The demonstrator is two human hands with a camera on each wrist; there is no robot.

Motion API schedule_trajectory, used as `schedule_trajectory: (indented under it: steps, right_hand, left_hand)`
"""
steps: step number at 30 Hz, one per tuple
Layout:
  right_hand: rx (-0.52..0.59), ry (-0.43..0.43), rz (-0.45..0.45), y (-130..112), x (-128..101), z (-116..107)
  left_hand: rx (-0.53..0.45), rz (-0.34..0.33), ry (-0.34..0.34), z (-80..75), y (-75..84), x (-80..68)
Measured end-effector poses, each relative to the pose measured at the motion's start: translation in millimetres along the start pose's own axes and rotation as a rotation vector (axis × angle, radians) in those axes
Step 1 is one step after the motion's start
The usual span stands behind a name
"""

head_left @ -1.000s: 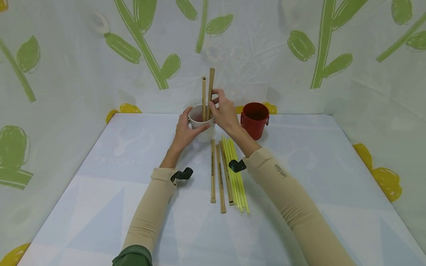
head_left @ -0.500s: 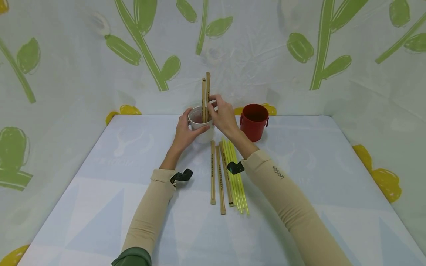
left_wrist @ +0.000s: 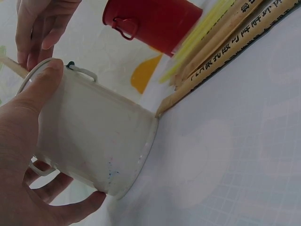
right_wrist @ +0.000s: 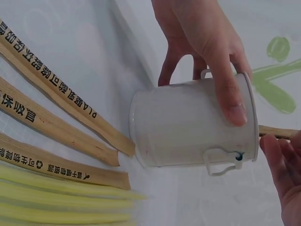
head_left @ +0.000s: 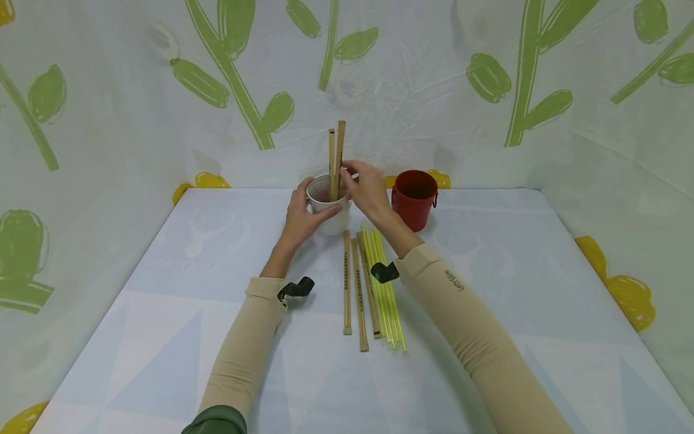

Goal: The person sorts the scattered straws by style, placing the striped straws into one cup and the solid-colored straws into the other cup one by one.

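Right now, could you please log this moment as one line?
left hand: holds white cup | right hand: pinches wrapped straw in cup | red cup: idle

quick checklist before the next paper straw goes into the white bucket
1. Left hand grips the white bucket steady: ok.
2. Bucket upright on the table: ok.
3. Two paper-wrapped straws stand in the bucket: ok.
4. Right hand has let go of the straw in the bucket: cannot tell, its fingers are at the rim.
5. Three wrapped straws lie on the table within reach: ok.
6. Yellow straws lie apart from the red bucket: ok.
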State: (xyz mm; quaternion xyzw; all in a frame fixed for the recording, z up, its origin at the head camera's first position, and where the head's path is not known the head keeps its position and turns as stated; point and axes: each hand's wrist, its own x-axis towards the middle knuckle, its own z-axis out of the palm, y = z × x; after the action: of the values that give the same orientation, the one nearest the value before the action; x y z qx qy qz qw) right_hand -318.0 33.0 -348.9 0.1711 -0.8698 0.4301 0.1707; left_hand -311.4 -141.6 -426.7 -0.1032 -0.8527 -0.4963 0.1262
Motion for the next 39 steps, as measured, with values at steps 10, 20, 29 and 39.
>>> schedule_trajectory:
  steps: [10, 20, 29, 39]
  right_hand:
    - [0.075, -0.012, 0.004, 2.4, -1.4, -5.7]
    - [0.105, -0.051, 0.012, 8.2, -24.1, -23.4]
    - [0.008, -0.312, 0.098, 18.3, -63.1, -32.1]
    - [-0.065, -0.534, 0.179, 15.4, -93.9, -22.7]
  left_hand:
    - [-0.010, -0.006, -0.004, 0.4, 0.6, 0.9]
    - [-0.028, 0.013, 0.003, 0.4, 3.5, 2.0]
    - [-0.027, -0.002, -0.008, 0.0, 1.0, -3.0]
    - [-0.017, 0.003, 0.008, 1.1, 1.6, -2.8]
